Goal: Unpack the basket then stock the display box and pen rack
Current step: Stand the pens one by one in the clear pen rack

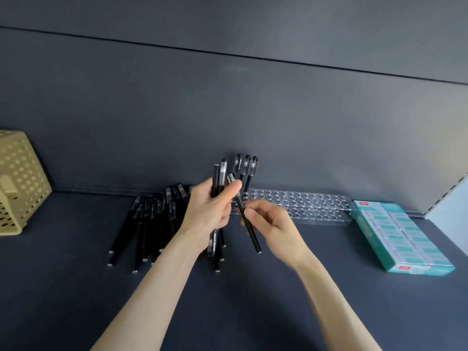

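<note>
My left hand [208,208] grips a small bunch of black pens [219,176] upright above the dark shelf. My right hand [269,221] pinches one black pen [249,225] by its barrel; the pen's upper end lies against my left thumb. A clear pen rack [311,206] with rows of round holes lies along the back wall, and three black pens [245,168] stand in its left end. Several more black pens [149,224] lie in a loose pile on the shelf, left of my hands. A teal display box [400,236] filled with small packets sits at the right.
A beige perforated basket [17,183] lies tipped on its side at the far left of the shelf. A dark wall panel [228,110] rises right behind the rack. The shelf's right end meets a light upright [448,198].
</note>
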